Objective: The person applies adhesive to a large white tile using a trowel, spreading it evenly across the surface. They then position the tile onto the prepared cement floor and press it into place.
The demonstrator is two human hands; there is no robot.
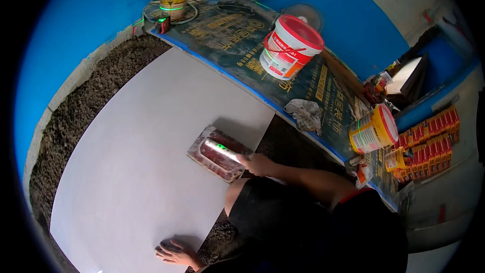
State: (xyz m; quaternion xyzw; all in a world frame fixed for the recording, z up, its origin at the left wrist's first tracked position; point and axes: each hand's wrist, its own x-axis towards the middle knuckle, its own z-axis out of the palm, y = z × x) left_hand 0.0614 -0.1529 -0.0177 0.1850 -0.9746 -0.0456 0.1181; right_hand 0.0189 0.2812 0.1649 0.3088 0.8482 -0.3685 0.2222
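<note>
Slab: large pale tile (141, 131), lying across the middle and left of the scene, over a dark, crumbly bed (86, 83) that shows along its left edge and at its near right.
Float: dark red plate with a pale handle (220, 161), at the slab's right side; pressed down or just above, cannot tell.
Step (judged): tamping or settling the slab with the float.
Next move (judged): calls for even pressure, float kept level, left hand clear of it.
Right hand (258, 164): closed round the handle's near right end; forearm reaching in from the right.
Left hand (177, 254): palm down on the slab's near part, fingers spread, holding nothing.
Knee (234, 197): bent, close beside the float.
Far right: printed green board (222, 35) with red-lidded bucket (290, 50).
</note>
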